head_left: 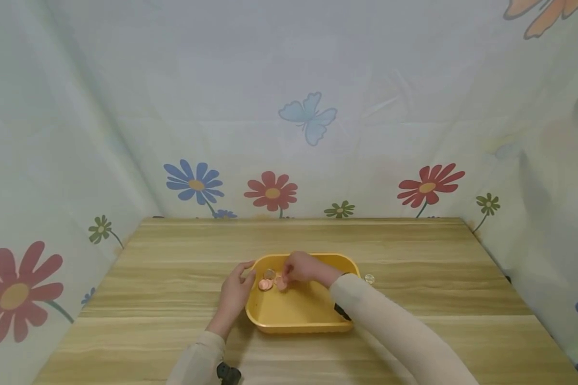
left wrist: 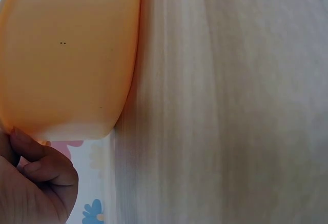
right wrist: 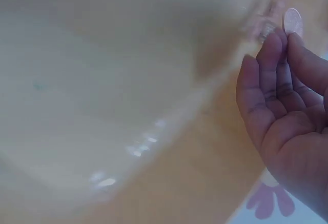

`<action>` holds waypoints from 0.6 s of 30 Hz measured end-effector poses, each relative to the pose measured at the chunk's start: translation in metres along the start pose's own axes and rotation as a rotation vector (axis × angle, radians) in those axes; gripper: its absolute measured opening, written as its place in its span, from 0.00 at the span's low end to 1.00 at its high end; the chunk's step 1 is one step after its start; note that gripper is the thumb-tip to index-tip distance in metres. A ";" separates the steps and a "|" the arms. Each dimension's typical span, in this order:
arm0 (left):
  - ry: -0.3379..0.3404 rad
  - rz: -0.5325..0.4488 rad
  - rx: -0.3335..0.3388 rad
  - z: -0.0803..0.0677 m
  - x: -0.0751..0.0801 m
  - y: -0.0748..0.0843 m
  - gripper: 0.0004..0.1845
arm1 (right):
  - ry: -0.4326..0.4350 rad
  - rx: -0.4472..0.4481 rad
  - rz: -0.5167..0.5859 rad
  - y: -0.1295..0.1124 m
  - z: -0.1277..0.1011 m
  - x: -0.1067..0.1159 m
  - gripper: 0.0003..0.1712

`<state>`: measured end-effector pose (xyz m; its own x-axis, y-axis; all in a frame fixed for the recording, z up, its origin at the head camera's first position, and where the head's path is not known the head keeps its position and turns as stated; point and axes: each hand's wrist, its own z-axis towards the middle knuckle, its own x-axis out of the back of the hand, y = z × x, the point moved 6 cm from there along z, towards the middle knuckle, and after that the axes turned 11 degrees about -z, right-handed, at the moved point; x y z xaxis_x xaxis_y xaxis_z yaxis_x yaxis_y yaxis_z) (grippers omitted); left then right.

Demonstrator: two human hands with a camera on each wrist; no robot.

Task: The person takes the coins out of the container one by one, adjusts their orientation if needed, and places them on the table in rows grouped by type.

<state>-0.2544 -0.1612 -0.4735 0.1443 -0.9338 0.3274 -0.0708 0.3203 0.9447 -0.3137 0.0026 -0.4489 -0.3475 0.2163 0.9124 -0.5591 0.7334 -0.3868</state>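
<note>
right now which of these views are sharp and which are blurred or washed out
Head view: fairly sharp, evenly lit, the yellow plastic tray and wooden table clear. Left wrist view: close and soft, the table grain smeared, the tray wall overexposed beside the left hand. Right wrist view: hazy and out of focus; only the right hand and the small pinkish coin at its fingertips read.

- the head view looked forward and down over the table [head_left: 414, 267], from well back, taking in the tray [head_left: 313, 321] and both hands.
- the left wrist view sat close beside the tray's [left wrist: 66, 55] outer wall.
- the right wrist view, blurred, looked very near into the tray [right wrist: 102, 80].
- all three shared the tray.
</note>
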 end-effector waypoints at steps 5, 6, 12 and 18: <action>0.015 0.008 -0.012 0.001 0.001 0.000 0.20 | -0.008 0.017 0.021 -0.008 -0.002 0.018 0.05; 0.016 0.009 -0.016 0.001 0.001 0.001 0.20 | -0.010 0.018 0.030 -0.009 -0.003 0.022 0.05; 0.000 -0.007 -0.004 0.003 -0.002 -0.003 0.21 | -0.003 0.005 0.087 -0.009 -0.017 0.039 0.06; 0.010 0.000 -0.025 0.004 -0.002 -0.005 0.20 | 0.021 0.000 0.136 -0.007 -0.033 0.050 0.06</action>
<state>-0.2586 -0.1614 -0.4788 0.1537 -0.9323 0.3274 -0.0461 0.3242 0.9449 -0.3026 0.0293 -0.3966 -0.4039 0.3272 0.8543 -0.5077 0.6967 -0.5069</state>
